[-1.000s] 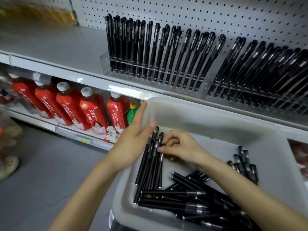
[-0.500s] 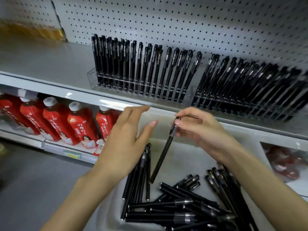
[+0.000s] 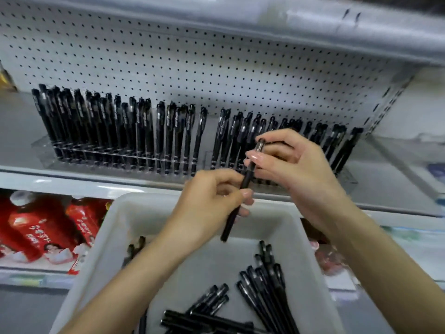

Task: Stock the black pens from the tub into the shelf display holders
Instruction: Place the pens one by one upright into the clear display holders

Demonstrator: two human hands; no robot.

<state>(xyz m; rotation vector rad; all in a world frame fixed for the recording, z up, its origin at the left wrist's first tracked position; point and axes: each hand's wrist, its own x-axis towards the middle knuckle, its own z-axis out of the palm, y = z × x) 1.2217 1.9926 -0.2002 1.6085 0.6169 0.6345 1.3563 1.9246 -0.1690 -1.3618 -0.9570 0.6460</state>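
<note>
The light is even and soft from above, so I see hardly any shadow under my hands. The shelf edge [image 3: 101, 186] shows white glare. The red bottles [image 3: 41, 227] smear with blur (the corners worst), and the pegboard [image 3: 216, 68] bows from wide-angle distortion.

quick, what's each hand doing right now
Left hand: closed on the pen, lower part.
Right hand: closed on the same pen, upper end.
</note>
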